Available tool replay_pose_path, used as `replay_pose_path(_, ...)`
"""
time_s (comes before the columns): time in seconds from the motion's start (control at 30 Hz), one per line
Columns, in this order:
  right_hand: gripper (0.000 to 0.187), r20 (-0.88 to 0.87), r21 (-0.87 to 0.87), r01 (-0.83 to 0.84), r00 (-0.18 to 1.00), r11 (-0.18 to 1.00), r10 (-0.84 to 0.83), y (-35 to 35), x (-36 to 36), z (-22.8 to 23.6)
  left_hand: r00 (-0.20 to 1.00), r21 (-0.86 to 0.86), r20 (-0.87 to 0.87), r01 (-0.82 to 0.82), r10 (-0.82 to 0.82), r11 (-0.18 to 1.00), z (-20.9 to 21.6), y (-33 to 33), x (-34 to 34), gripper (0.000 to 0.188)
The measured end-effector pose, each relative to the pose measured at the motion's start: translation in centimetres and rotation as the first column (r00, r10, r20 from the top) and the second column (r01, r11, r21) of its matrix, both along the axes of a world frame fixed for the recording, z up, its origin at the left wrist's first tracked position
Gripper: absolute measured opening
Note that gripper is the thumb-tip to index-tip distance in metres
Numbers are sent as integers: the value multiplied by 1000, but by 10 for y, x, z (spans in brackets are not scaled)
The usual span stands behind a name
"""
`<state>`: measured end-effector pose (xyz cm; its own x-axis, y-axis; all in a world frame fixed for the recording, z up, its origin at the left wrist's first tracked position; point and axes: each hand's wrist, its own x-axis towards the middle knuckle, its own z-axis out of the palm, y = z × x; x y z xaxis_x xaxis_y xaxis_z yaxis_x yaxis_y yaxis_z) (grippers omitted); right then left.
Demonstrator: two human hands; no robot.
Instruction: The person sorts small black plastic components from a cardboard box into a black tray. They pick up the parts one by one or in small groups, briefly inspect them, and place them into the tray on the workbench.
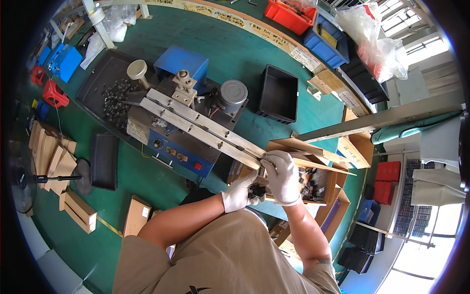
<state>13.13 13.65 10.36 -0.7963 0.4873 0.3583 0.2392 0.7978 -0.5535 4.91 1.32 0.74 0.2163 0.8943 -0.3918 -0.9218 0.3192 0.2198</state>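
My left hand [238,194], in a white glove, is cupped around a cluster of small black parts [255,192] close to my body. Just right of it, my gloved right hand [284,177] has its fingers bent and pressed together at the lower end of a long metal rail [196,126]. Whatever sits between those fingertips is hidden. The rail slopes down from a bench machine with a blue control panel [178,156]. Beside my right wrist, an open cardboard box [318,195] contains rows of small dark parts with thin metal legs.
A dark tray [93,83] with scattered small black pieces lies under the machine's far left end. An empty black bin [279,93] rests on the green bench beyond the round motor [232,95]. Cardboard boxes [78,210] stand on the floor at left. A metal post [382,122] crosses at right.
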Motion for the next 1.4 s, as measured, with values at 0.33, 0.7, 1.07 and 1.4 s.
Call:
replay_pose_path(0.33,29,261,-143,-204,936,969,236,-3,61,10,997,-131,59,61,-53,990,11,7,4,58)
replay_pose_path(0.7,11,218,-202,-89,967,975,134,6,72,10,994,-79,51,100,-96,992,9,8,2,40)
replay_pose_path(1.07,12,238,28,98,966,995,-101,6,30,19,999,-10,25,36,-36,999,9,5,-3,45)
replay_pose_path(1.4,14,163,108,15,986,994,-32,9,13,6,1000,-44,17,-1,2,999,13,1,-8,46)
